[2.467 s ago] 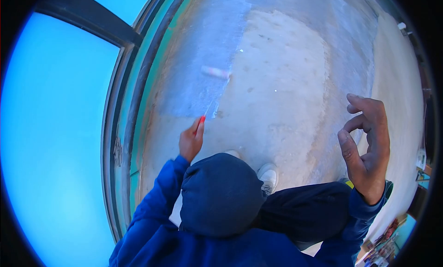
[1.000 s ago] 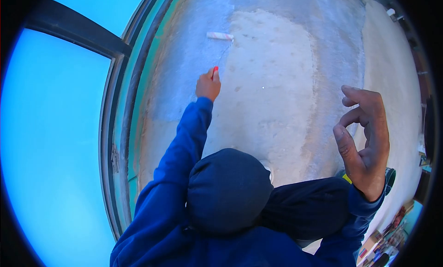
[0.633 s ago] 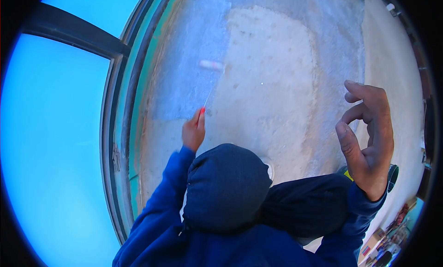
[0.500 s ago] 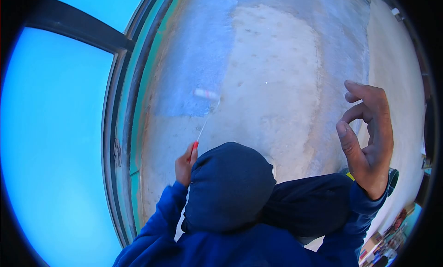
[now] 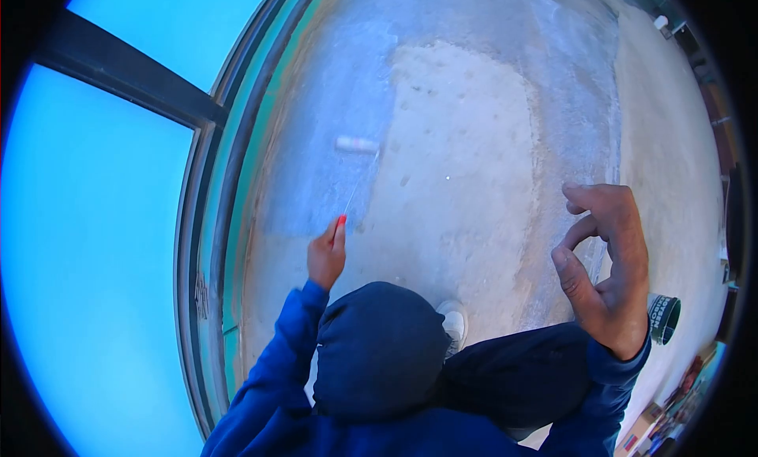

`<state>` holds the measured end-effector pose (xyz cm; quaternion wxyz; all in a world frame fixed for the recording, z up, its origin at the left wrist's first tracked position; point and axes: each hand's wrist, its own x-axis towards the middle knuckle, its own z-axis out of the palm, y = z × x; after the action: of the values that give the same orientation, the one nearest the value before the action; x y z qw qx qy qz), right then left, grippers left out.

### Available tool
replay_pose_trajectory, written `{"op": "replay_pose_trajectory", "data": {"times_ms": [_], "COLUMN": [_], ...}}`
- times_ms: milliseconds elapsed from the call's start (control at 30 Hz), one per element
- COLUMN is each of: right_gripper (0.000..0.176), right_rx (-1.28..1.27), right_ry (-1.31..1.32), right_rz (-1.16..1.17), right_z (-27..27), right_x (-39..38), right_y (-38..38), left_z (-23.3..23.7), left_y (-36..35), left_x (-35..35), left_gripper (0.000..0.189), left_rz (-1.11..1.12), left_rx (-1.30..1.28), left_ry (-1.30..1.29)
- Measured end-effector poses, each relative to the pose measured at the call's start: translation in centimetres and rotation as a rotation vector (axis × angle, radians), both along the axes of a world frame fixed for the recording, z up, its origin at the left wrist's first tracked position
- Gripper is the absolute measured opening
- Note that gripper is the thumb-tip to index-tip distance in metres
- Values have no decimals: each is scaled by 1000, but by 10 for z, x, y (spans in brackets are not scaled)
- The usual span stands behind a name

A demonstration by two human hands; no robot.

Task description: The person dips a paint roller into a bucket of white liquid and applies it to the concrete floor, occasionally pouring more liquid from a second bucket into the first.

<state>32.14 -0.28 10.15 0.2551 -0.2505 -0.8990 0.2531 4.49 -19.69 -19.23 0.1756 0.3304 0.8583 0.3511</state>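
In the head view, the person's dark blue hood [image 5: 379, 350] fills the lower middle of the frame, and everything else lies around it. Up and to the left of the hood, the left hand [image 5: 326, 256] has its fingers [image 5: 335, 234] closed tight on the red handle [image 5: 341, 220] of a paint roller [image 5: 357, 144]. A thin wire shaft runs further up from the handle to the pale roller sleeve, which lies crosswise against the wall [image 5: 474, 181], well above the hood. The sleeve sits at the right edge of a greyer painted strip [image 5: 332, 125], with a bare sandy patch beside it. To the right of the hood and closer to the camera, the right hand [image 5: 606, 275] is raised and holds nothing. Its fingers [image 5: 612, 212] are loosely curled and parted from the thumb. Just right of the hood's top, the toe of a white shoe [image 5: 454, 327] shows. Far right of the hood, past the right wrist, stands a small dark bucket [image 5: 663, 319]. Left of the hood runs a dark window frame [image 5: 213, 220].
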Motion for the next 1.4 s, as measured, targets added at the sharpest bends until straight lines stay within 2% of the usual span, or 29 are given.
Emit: {"op": "replay_pose_trajectory", "data": {"times_ms": [100, 300, 633, 700, 800, 933, 1000, 1067, 1167, 1267, 1400], "right_gripper": [45, 48, 57, 57, 56, 55, 54, 54, 54, 53, 51], "right_rx": [-26, -104, -262, -262, -225, -212, -209, -182, -154, -138, -107], "right_ry": [-27, -31, -35, -35, -15, 19, 37, 49, 71, 87, 91], "right_rz": [11, 0, 18, 30, 41, 70, 80, 87, 92, 90, 63], "right_z": [2, -8, -14, -14, -11, -2, 2, 6, 10, 15, 18], "right_x": [-4, -13, -19, -17, -14, -12, -12, -11, -8, -3, 0], "right_y": [3, 20, 42, 39, 37, 28, 23, 18, 11, 2, -5], "left_z": [-35, -48, -62, -64, -61, -60, -51, -43, 22, 51, 54], "left_y": [85, 239, 393, 393, 354, 252, 195, 149, 107, 98, 126], "left_x": [-35, -87, -130, -132, -135, -114, -93, -82, -67, -77, -80], "left_gripper": [29, 33, 32, 31, 33, 31, 29, 30, 33, 34, 38], "left_rz": [-39, 4, 58, 74, -144, -253, -222, -206, -17, 70, 29], "left_rx": [92, -4, 35, 63, 24, 148, 240, 187, -21, 88, 332], "left_ry": [28, 13, 60, 43, 126, 175, 80, 33, -529, -984, -1517]}}
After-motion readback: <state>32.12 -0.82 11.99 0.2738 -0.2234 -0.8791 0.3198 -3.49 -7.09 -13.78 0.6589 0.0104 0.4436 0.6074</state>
